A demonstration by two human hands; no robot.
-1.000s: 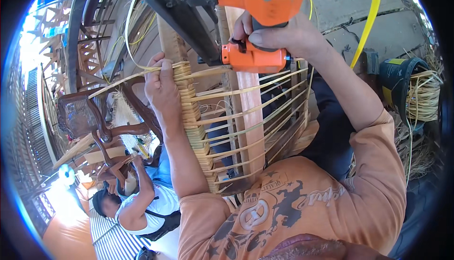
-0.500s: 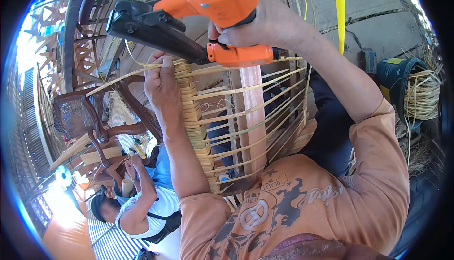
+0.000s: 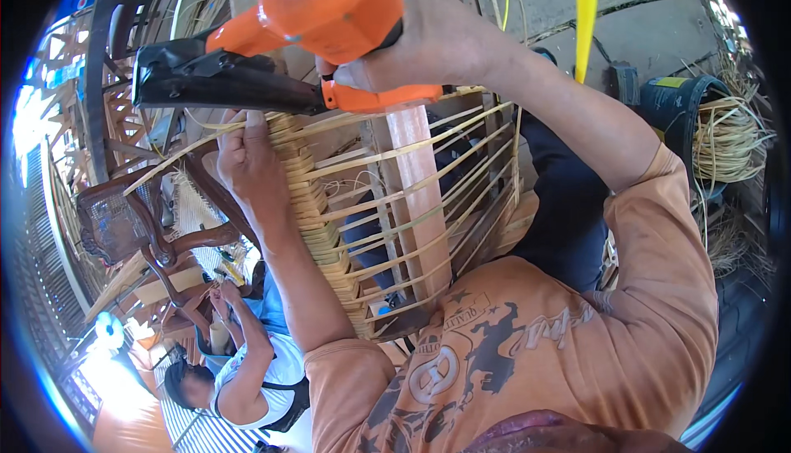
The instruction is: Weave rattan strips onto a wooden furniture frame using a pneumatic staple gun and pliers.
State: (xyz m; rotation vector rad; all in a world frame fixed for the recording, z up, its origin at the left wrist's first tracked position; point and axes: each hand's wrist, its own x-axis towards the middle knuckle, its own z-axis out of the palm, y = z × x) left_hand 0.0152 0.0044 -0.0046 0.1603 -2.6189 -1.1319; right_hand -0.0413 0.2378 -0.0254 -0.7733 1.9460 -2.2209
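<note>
A dark carved chair (image 3: 119, 218) with a cane panel is sitting left of the left forearm, and a co-worker (image 3: 247, 375) in a white top is bending over work behind it. At the right, a dark bucket (image 3: 671, 115) is holding a coil of pale cane (image 3: 733, 144), and a yellow hose or strap (image 3: 583, 16) is hanging between it and the right arm. The woven frame (image 3: 309, 206) is lying in front of the person's chest, its pale strands (image 3: 383, 156) running across a wooden plank (image 3: 420, 181). The right hand (image 3: 424, 37) is gripping the orange staple gun (image 3: 329, 12), its fingers wrapping round the handle, above the frame's upper end. The left hand (image 3: 247, 156) is pinching a cane strip (image 3: 177, 156) at the band's upper corner, its fingers closing on it.

The gun's top is running out of view, its body is covering part of the floor behind, and most of the right fingers are hiding behind the handle; whether the black magazine (image 3: 231, 86) is touching the left fingertips, I cannot tell. Glare is washing out the far left.

The dense weave is edging the frame's left side, gaps are showing between the strands, and floorboards (image 3: 638, 12) are stretching between hose and bucket.
</note>
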